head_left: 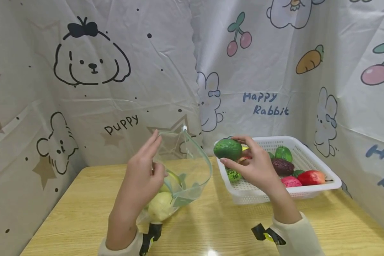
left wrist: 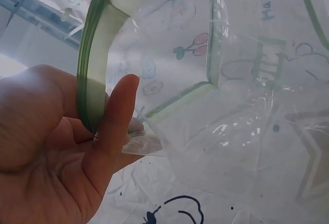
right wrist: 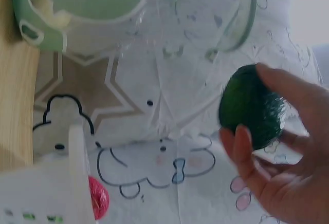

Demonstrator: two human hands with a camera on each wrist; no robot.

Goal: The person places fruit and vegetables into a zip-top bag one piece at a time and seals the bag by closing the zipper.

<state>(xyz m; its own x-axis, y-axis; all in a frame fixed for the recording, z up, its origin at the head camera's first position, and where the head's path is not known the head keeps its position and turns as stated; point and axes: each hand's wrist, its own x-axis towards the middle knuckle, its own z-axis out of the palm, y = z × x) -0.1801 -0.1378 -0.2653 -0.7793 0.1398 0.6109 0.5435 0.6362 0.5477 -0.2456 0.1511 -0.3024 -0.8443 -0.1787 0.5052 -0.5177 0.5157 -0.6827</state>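
My left hand [head_left: 144, 177] pinches the green-edged rim of a clear zip bag [head_left: 195, 190] and holds its mouth wide. In the left wrist view the thumb [left wrist: 119, 116] lies over the bag's green rim [left wrist: 88, 75]. A pale yellow-green round fruit [head_left: 160, 206] and a longer yellowish piece lie in the bag, partly hidden by the hand. My right hand [head_left: 259, 169] grips a dark green avocado [head_left: 228, 149] between thumb and fingers, in the air right of the bag mouth. In the right wrist view the avocado [right wrist: 251, 108] is apart from the bag.
A white plastic basket [head_left: 334, 183] stands on the wooden table [head_left: 204, 231] at the right. It holds several fruits and vegetables, among them a red one [head_left: 311, 177], a dark purple one [head_left: 283, 167] and a green one [head_left: 283, 153]. A printed white cloth [head_left: 166, 71] surrounds the table.
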